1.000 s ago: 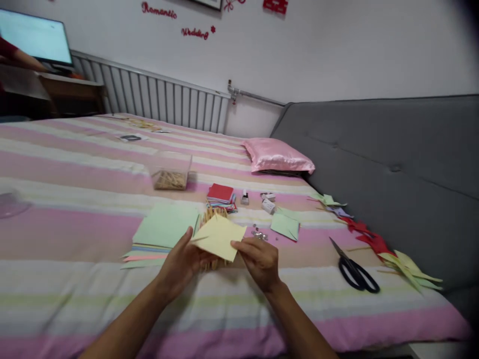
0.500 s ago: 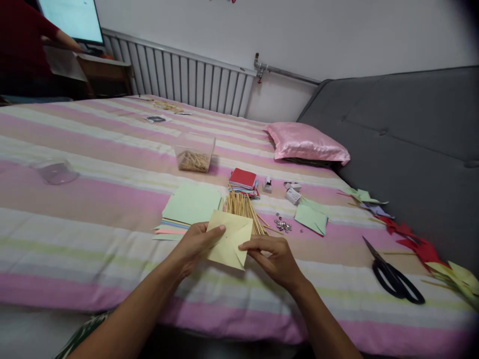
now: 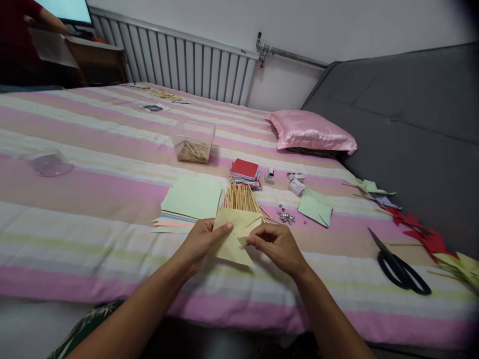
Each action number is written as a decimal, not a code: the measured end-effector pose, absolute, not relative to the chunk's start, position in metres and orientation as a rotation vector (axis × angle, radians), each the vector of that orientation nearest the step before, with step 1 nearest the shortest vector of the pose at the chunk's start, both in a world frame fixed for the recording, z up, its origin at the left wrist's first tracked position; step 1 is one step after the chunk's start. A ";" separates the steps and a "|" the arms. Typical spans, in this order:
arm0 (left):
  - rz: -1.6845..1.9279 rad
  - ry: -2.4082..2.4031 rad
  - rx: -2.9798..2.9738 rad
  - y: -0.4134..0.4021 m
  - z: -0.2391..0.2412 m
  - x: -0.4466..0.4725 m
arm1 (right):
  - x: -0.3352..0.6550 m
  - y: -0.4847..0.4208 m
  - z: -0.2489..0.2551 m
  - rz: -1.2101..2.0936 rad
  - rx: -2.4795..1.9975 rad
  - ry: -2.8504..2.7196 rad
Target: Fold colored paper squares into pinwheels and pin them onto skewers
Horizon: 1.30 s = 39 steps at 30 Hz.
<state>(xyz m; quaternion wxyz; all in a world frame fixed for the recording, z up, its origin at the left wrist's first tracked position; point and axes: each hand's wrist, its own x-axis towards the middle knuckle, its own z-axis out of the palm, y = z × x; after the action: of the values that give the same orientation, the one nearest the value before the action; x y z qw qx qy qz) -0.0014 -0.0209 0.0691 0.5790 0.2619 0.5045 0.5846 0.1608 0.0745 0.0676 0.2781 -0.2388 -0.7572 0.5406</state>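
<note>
The yellow paper (image 3: 232,252) is in my hands on the near side of the sticks (image 3: 240,196), and I expect it to be light, crisp and easily creased, best held by its edges. My left hand (image 3: 200,245) pinches its left side, thumb on top; my right hand (image 3: 280,248) nips a right-side flap, now bent further inward than half a second ago.

Both hands (image 3: 198,243) hold yellow paper (image 3: 232,250) above a striped bedspread (image 3: 112,237).
</note>
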 end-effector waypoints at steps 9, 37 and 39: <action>1.341 1.191 0.623 -0.020 0.070 0.004 | 0.157 0.075 0.061 1.422 -0.726 -2.004; 1.395 1.310 0.664 -0.017 0.060 0.006 | 0.155 0.069 0.064 1.208 -0.759 -2.008; 1.396 1.327 0.673 -0.016 0.058 0.006 | 0.155 0.068 0.065 1.178 -0.733 -1.990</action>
<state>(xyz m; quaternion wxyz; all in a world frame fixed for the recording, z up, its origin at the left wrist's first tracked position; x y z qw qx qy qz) 0.0062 -0.0156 0.0584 0.5233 0.2809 0.5544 0.5830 0.1554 0.0684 0.0646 0.3502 -0.2828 -0.7684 0.4549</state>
